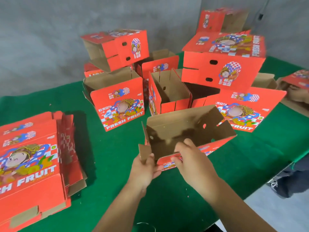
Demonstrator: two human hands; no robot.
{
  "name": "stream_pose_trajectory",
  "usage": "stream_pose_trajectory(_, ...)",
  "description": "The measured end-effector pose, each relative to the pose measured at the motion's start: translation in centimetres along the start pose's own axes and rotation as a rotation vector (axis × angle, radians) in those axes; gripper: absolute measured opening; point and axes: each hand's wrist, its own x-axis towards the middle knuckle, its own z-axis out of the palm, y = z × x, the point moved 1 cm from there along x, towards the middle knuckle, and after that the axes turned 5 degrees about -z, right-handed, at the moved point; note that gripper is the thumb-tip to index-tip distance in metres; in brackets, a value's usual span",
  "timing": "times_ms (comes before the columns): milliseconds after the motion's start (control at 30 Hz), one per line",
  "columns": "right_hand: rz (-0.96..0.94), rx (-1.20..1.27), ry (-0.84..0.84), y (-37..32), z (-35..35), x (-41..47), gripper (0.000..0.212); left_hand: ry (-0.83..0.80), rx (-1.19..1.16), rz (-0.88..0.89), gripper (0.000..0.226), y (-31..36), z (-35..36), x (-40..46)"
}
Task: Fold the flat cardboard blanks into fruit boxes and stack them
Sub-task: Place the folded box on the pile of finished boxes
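Both our hands grip a half-folded red-printed brown cardboard box (184, 133): left hand (145, 168) pinches its near-left flap, right hand (192, 158) curls over its near wall.

I can read "FRESH FRUIT" on the folded box (119, 104) at centre — "FRUIT" on the flat blank stack (31, 158) at left; smaller characters stay unreadable.

Even, soft light; wide-angle bowing at edges, perhaps slight motion blur.

We hold a half-folded box (187, 131) over the green table (117, 190). Our left hand (143, 169) pinches a flap; our right hand (192, 158) grips the near wall. Flat blanks (30, 156) lie stacked at left.
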Motion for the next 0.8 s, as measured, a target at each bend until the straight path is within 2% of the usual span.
stream_pose_trajectory(133,0.019,-0.023,0.179,1.3,-1.0,-1.2,0.014,-0.082,-0.114,0.085,0.014,0.0,1.8,0.3)
stream_pose_trajectory(200,0.055,-0.017,0.338,3.0,-1.7,-1.4,0.025,-0.259,-0.072,0.088,0.016,0.6,3.9,0.7)
stream_pose_trajectory(233,0.098,0.011,0.442,4.0,-1.9,-1.2,0.04,-0.377,0.079,0.082,0.021,1.2,5.1,0.9)
stream_pose_trajectory(300,0.22,0.158,0.613,6.0,-1.8,-0.8,0.079,-0.635,0.586,0.13,0.049,2.3,7.6,1.7)
stream_pose_trajectory(333,0.276,0.255,0.656,6.6,-1.3,-0.6,0.093,-0.68,0.821,0.197,0.062,2.9,8.5,2.2)
stream_pose_trajectory(367,0.328,0.324,0.691,7.1,-0.5,-0.5,0.102,-0.646,0.968,0.289,0.065,3.4,9.0,2.7)
stream_pose_trajectory(400,0.399,0.367,0.725,7.6,0.6,-0.6,0.105,-0.576,0.997,0.348,0.062,4.1,9.3,3.1)
stream_pose_trajectory(467,0.54,0.361,0.807,8.4,3.1,-1.2,0.099,-0.437,0.78,0.306,0.053,4.6,9.0,3.3)
stream_pose_trajectory(500,0.556,0.305,0.838,8.6,4.3,-1.6,0.089,-0.408,0.645,0.242,0.05,4.5,8.7,3.1)
stream_pose_trajectory(533,0.521,0.268,0.816,8.6,5.5,-1.8,0.073,-0.404,0.56,0.183,0.048,4.2,8.5,3.0)
stream_pose_trajectory(567,0.476,0.283,0.699,8.5,6.2,-1.7,0.051,-0.417,0.532,0.139,0.048,3.7,8.2,2.9)
stream_pose_trajectory(633,0.415,0.265,0.265,8.8,6.9,-0.6,0.02,-0.42,0.559,0.111,0.045,2.6,7.7,2.8)
stream_pose_trajectory(667,0.404,0.217,0.062,9.7,6.9,0.3,0.017,-0.403,0.585,0.114,0.044,2.2,7.3,2.8)
stream_pose_trajectory(700,0.431,0.204,-0.039,10.6,6.2,1.1,0.013,-0.386,0.598,0.109,0.043,1.7,6.9,2.8)
stream_pose_trajectory(733,0.457,0.239,-0.059,12.3,5.7,1.9,0.01,-0.38,0.591,0.088,0.042,1.5,6.4,2.8)
stream_pose_trajectory(800,0.498,0.268,0.017,15.6,4.3,3.5,0.044,-0.387,0.55,0.03,0.043,1.1,5.6,2.6)
